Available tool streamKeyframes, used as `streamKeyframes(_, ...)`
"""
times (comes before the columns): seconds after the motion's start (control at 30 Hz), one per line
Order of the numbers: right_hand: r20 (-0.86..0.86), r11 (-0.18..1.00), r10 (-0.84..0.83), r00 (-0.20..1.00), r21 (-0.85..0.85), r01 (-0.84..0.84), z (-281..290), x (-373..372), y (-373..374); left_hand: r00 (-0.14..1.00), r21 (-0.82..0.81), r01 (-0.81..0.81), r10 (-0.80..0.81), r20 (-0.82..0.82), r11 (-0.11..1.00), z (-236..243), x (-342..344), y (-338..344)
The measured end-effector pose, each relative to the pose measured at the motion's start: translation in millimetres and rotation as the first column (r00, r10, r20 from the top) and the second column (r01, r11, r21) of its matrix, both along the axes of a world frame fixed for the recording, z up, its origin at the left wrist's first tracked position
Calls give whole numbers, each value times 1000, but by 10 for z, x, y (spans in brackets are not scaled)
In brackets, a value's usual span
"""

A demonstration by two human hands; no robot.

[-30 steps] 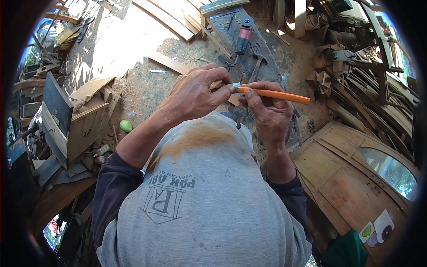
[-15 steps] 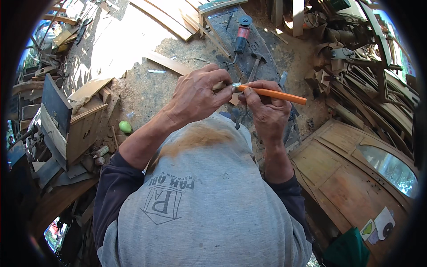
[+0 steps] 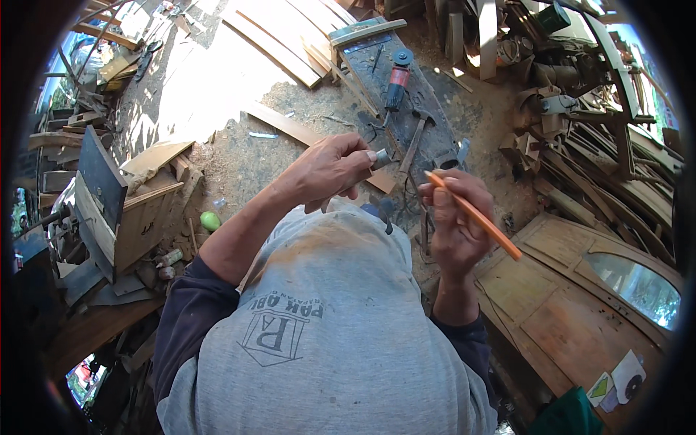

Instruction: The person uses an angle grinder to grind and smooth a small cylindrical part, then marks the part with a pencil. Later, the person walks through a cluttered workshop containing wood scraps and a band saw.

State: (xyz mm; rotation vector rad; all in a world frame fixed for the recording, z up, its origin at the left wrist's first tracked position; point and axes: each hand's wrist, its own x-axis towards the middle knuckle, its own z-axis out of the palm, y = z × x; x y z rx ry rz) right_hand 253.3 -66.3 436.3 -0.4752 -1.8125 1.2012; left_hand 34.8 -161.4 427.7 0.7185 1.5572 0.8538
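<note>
My right hand holds an orange pencil, thick like a carpenter's pencil, between thumb and fingers. One end slants up toward the left, the other down to the right. Apart from it, to the left, my left hand is closed on a small grey metallic piece. Only its end shows past the thumb and forefinger; the rest is hidden, so its kind is unclear. Beyond my hands, an angle grinder and a hammer lie on a worn workbench.
Long pale boards lie at the far side. A wooden door with a glass pane is at the right, below stacked timber. A wooden box-like piece and a green roundish object are at the left.
The pencil's tip has come away from the grey piece in my left hand. My right hand has moved down and right, tilting the pencil more steeply. The whole view has shifted slightly.
</note>
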Motion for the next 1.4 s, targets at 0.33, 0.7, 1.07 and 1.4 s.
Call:
streamKeyframes(0.33, -233, 757, -105, 967, 611, 230, 1184, 1205, 620, 985, 44, -26, 18, 169, 999, -195, 290, 203)
streamKeyframes(0.7, -412, 665, -269, 870, 574, 478, 1462, 2044, 1195, 977, -21, -182, 183, 107, 983, -217, 940, 268)
streamKeyframes(1.07, 348, 868, -389, 853, 448, 213, -372, 2187, 1786, 966, -150, -256, 260, 7, 955, -857, 870, 535)
streamKeyframes(1.4, 940, 995, 79, 332, -55, -81, -4191, 1647, 1564, 912, -134, -183, 117, -392, 974, -1944, 182, 1527)
